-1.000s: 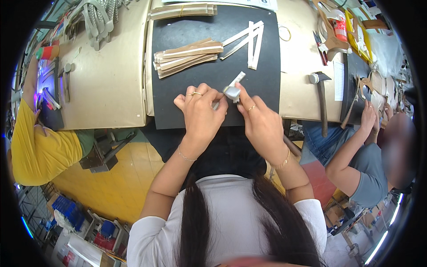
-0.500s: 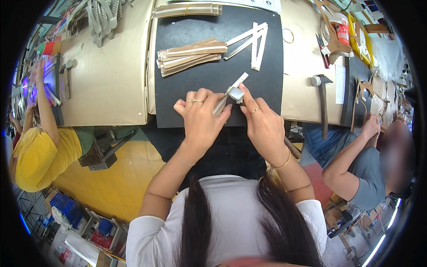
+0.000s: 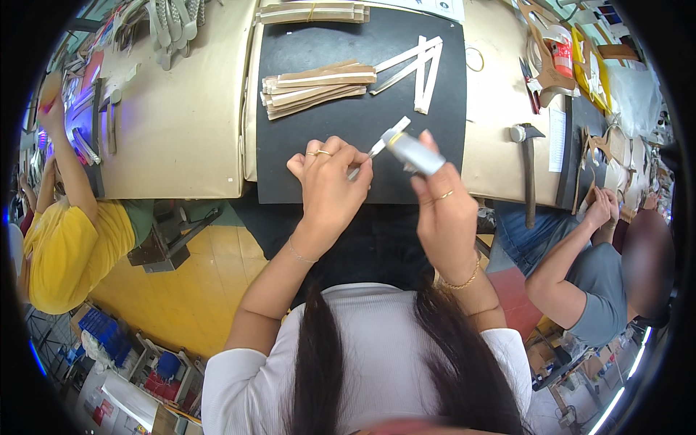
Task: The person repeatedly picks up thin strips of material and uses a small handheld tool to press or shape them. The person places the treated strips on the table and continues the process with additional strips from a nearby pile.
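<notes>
Here's the wide pale surface (image 3: 174,130), and on it the black mat (image 3: 286,138), seemingly laid as a working pad. Beyond the hands sits the stack of brown-and-white strips (image 3: 315,87), within reach yet well off the near edge, presumably to leave room. Now the hands! Left hand (image 3: 330,181), low over the mat, apparently the anchor: forearm slanting inward, knuckles up, thumb and fingers pinched on the pale strip (image 3: 378,148). Right hand (image 3: 446,210), at the mat's near edge: forearm angled in from below, fingers grasping the grey piece (image 3: 417,153), perhaps a tool; blur makes its kind hard to tell. That grey piece slants forward, its far end overlapping the strip in view; contact, I can't call. And slimmest, that pale strip, running out between both hands, pointing forward and right.
</notes>
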Demonstrator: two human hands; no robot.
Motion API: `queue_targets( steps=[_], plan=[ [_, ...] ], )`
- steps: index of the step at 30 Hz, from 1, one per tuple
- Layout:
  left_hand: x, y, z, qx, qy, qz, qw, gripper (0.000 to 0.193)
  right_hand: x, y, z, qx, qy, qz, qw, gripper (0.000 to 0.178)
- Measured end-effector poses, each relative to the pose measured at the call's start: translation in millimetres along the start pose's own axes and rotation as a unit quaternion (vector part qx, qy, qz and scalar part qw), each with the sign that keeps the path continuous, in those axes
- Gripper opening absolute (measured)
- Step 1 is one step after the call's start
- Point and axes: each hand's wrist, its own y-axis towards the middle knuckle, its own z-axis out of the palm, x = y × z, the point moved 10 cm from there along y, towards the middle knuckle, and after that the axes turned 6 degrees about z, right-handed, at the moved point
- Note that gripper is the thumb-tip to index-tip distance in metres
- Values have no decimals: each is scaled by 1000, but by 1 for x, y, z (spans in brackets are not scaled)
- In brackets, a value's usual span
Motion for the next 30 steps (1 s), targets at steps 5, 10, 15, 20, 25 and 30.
queue_targets(
  steps=[5,10,15,20,25,30],
  plan=[
    [-1,2,1,-10,11,8,1000,8,-10,3,31,100,-85,20,991,58],
    [-3,2,1,-31,17,24,999,8,2,0,11,4,6,-21,1000,57],
    [-2,-3,-6,-43,21,27,999,14,-14,-3,38,119,-100,46,987,51],
    [4,-8,-11,-35,6,27,999,13,-17,-2,38,114,-97,43,988,48],
    [-4,-7,-11,-55,34,63,996,9,-17,9,25,59,-68,25,996,46],
    [-6,-6,-8,-44,34,61,997,7,-3,9,3,-10,-5,12,1000,51]
  ],
)
